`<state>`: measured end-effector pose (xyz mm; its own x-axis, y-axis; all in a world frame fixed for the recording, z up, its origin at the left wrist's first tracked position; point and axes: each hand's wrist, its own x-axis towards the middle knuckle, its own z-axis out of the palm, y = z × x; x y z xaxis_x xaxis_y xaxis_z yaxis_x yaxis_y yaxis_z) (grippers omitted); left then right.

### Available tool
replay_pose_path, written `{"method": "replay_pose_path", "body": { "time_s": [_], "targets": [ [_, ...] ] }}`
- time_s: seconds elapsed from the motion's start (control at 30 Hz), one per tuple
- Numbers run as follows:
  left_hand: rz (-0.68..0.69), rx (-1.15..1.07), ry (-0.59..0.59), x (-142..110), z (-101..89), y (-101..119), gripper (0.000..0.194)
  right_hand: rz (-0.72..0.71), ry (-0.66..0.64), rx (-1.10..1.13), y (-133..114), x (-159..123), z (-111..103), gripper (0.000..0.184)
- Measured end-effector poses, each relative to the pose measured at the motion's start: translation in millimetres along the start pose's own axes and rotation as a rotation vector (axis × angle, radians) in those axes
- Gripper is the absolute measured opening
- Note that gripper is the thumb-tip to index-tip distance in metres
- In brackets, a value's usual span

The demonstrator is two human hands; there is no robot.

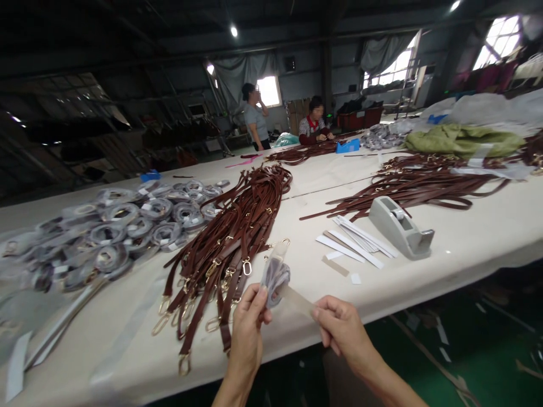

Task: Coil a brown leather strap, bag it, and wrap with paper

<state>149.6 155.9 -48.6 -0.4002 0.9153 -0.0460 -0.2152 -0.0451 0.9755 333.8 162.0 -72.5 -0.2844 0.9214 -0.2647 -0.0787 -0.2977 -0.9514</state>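
My left hand (249, 325) is closed round a small coiled strap in clear plastic wrap (275, 280), lifted above the table's front edge. A pale tan strip (300, 301) runs from this bundle to my right hand (339, 328), whose thumb and fingers pinch its end. Whether the strip is tape or paper I cannot tell. Just beyond my left hand lies a long pile of brown straps (237, 237) with gold-coloured clips and rings. To the right stand a grey tape dispenser (401, 229) and a fan of white and tan paper strips (356, 243).
Many plastic-wrapped coils (114, 232) are heaped on the left of the table (309, 186). More brown straps (424, 183) and a green cloth (462, 140) lie at right. A blue tape dispenser (348, 146) sits farther back. Two people (313, 125) are beyond the table.
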Motion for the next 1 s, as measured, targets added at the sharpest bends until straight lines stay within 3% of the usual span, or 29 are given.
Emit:
{"method": "replay_pose_path", "body": {
  "time_s": [0.23,0.43,0.53,0.67,0.77,1.0],
  "targets": [
    [0.067,0.176,-0.066,-6,6.0,-2,0.035,-0.148,0.065,-0.068,11,5,6,0.032],
    [0.164,0.302,-0.059,-8,1.7,-3,0.031,-0.148,0.074,-0.06,16,7,6,0.035],
    [0.159,0.297,-0.047,-9,0.1,3,0.028,-0.3,0.07,-0.237,22,3,-5,0.033],
    [0.152,0.363,-0.074,-23,13.2,14,0.03,-0.501,0.155,-0.373,23,5,-14,0.03],
    [0.19,0.463,-0.11,-35,24.4,17,0.028,-0.411,0.153,-0.252,16,7,-11,0.032],
    [0.165,0.425,-0.198,-42,25.9,0,0.028,-0.094,-0.003,0.435,2,4,19,0.042]
  ]
}}
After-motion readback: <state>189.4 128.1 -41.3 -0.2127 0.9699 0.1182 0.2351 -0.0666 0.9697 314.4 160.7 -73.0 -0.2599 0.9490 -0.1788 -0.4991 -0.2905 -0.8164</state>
